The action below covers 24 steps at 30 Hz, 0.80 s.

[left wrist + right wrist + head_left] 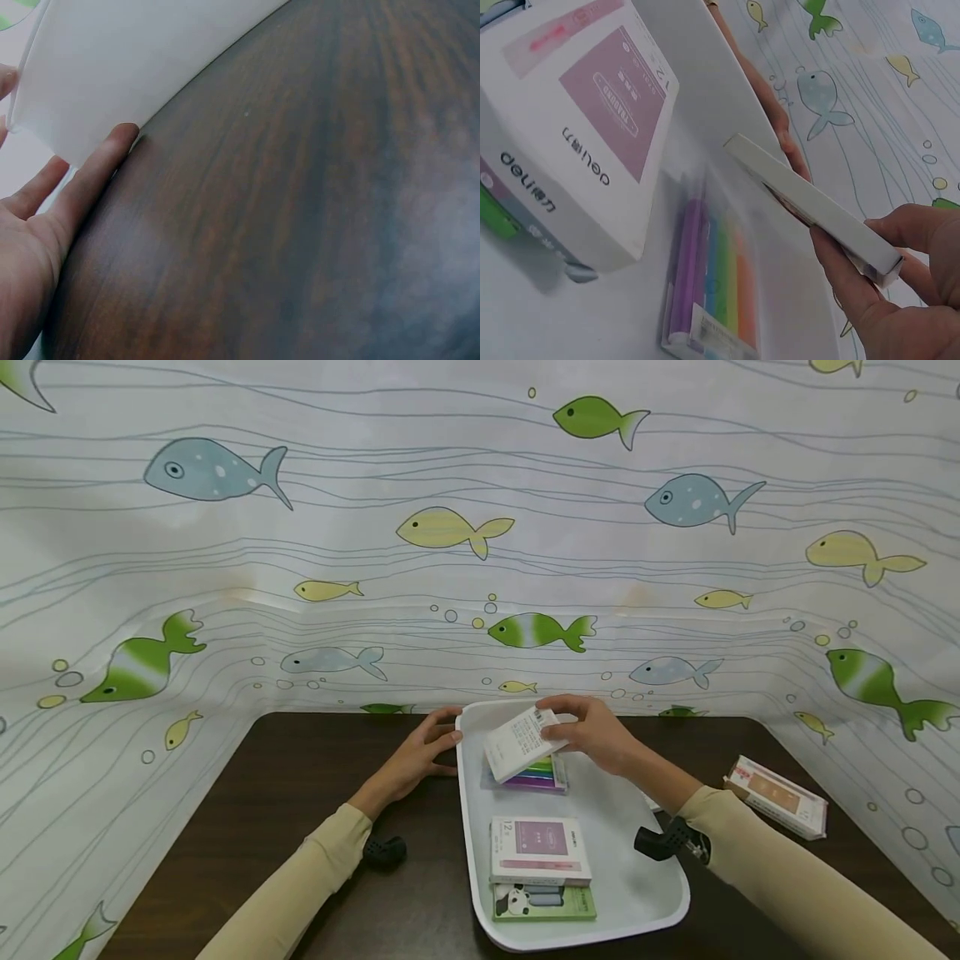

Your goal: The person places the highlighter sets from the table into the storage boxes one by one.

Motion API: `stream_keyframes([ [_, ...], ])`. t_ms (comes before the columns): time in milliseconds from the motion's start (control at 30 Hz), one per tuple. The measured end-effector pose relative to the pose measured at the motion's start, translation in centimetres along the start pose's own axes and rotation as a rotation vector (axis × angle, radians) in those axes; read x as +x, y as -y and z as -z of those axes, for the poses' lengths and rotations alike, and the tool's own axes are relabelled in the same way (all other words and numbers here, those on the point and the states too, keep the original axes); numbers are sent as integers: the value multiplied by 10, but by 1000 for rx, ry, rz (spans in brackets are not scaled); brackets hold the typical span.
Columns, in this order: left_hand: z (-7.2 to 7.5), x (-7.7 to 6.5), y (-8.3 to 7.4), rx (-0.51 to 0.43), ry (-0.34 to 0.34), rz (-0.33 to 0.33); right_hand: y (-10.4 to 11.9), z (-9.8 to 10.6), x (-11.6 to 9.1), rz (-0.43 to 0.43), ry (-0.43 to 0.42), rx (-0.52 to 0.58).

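My right hand (592, 735) grips a slim white box (517, 743) with small print on its face, fingers and thumb on opposite sides. The box is tilted over the far end of a white plastic bin (622, 860). Beneath it, partly covered, lies a clear pack of coloured pens (716, 277), purple through orange. My left hand (412, 760) touches the bin's far left side, with one finger (101, 169) stretched along the outer wall. Nearer in the bin, a white box with a purple panel (540, 850) overlaps a green panda box (547, 902).
To the right, a white box with a brown panel (778, 797) lies on the dark wooden table (300, 793). A white sheet printed with fish (420, 643) rises behind the table and along both sides. A black wrist camera (660, 843) overhangs the bin's right rim.
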<state>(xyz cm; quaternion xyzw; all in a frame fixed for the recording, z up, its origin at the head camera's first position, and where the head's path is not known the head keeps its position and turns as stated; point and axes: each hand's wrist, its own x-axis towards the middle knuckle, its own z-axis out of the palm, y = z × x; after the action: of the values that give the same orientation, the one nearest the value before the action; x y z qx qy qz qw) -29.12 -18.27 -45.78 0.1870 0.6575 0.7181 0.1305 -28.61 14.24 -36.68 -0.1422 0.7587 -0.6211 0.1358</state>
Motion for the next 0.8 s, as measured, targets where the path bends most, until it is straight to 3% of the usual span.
stream_keyframes([
  [367, -1, 1, 0, 11, 2, 2, 2, -11, -5, -11, 74, -11],
  [800, -1, 1, -1, 3, -7, 0, 20, -2, -17, 143, 116, -513],
])
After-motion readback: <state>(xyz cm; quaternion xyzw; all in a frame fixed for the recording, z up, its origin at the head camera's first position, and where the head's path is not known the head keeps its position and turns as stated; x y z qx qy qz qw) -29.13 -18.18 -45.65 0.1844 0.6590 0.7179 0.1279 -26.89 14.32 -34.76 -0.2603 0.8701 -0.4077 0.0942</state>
